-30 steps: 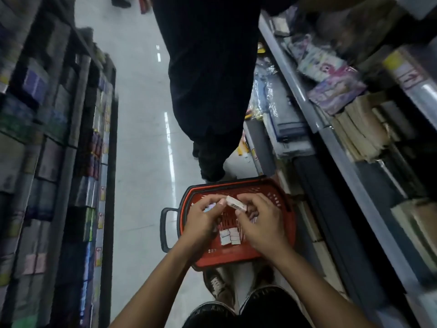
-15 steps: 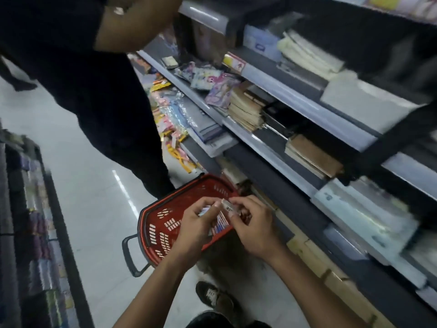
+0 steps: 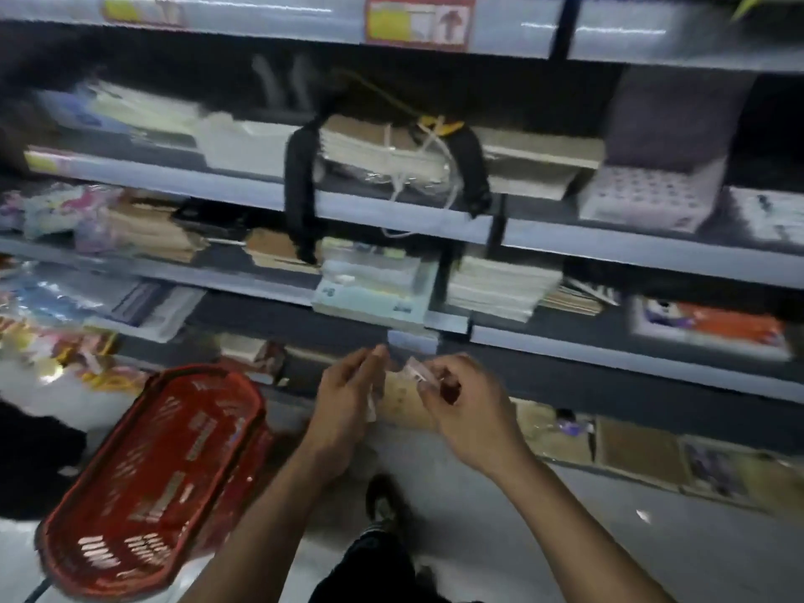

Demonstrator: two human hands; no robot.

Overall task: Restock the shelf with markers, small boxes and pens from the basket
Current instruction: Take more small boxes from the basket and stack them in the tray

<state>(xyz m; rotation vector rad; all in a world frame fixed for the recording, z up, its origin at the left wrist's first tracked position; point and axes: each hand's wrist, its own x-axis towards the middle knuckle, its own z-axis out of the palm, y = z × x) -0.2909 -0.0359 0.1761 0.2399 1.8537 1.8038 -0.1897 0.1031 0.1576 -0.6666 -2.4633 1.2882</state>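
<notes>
- Right hand (image 3: 467, 411), frame centre: grip pinched small box (image 3: 418, 371).
- Left hand (image 3: 348, 402) beside it held something pale, too blurred to name.
- Red basket (image 3: 148, 480) lower left, shelf (image 3: 565, 341) just above hands.

1. Single view: head-worn, wide-angle camera, looking forward and down.
2. It faces the shelf (image 3: 391, 219) square on, tiers running across the upper frame, floor (image 3: 565, 537) below.
3. Both hands (image 3: 348, 398) sit close, lower centre, forearms entering from the bottom edge.
4. The basket (image 3: 143, 480) lies lower left.
5. Picture blurred; edges bowed.
</notes>
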